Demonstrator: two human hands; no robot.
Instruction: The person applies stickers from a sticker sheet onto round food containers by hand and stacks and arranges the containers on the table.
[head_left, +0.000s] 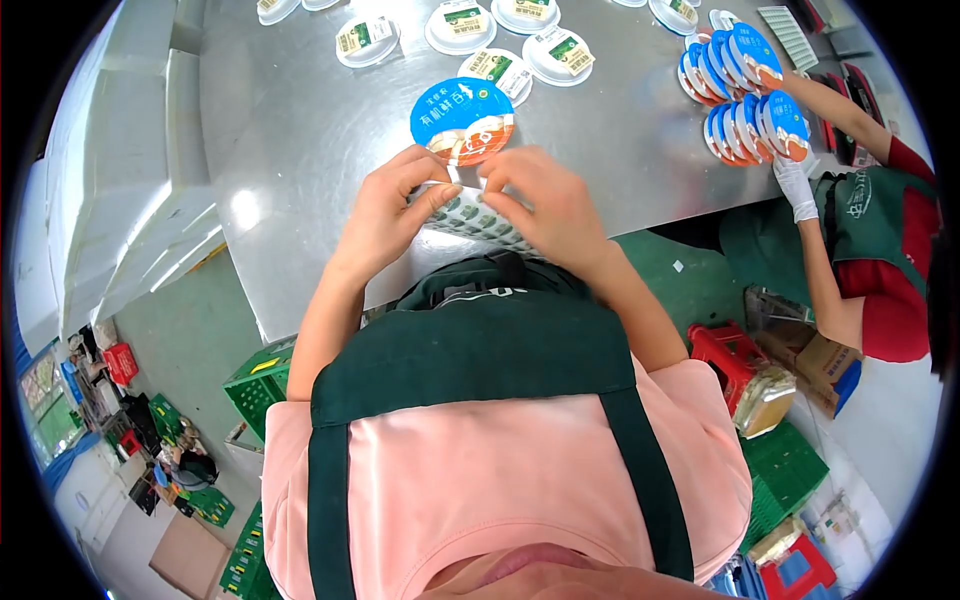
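Note:
A sheet of small green-and-white labels (472,217) is held at the table's near edge, between my two hands. My left hand (400,205) pinches its upper left edge with thumb and forefinger. At the sheet's right side, the fingers of my right hand (548,205) are closed on it. Small white pieces show by the fingertips of both hands; whether they are peeled labels I cannot make out. Just beyond my fingers lies a round package with a blue and orange printed lid (460,115). Behind it are several white round packages with green labels (497,72).
At the right, a co-worker's gloved hand (797,187) touches stacked blue-and-orange packages (785,125). White boxes (130,160) stand left of the metal table (290,130). Green crates (262,382) and a red stool (722,352) are on the floor.

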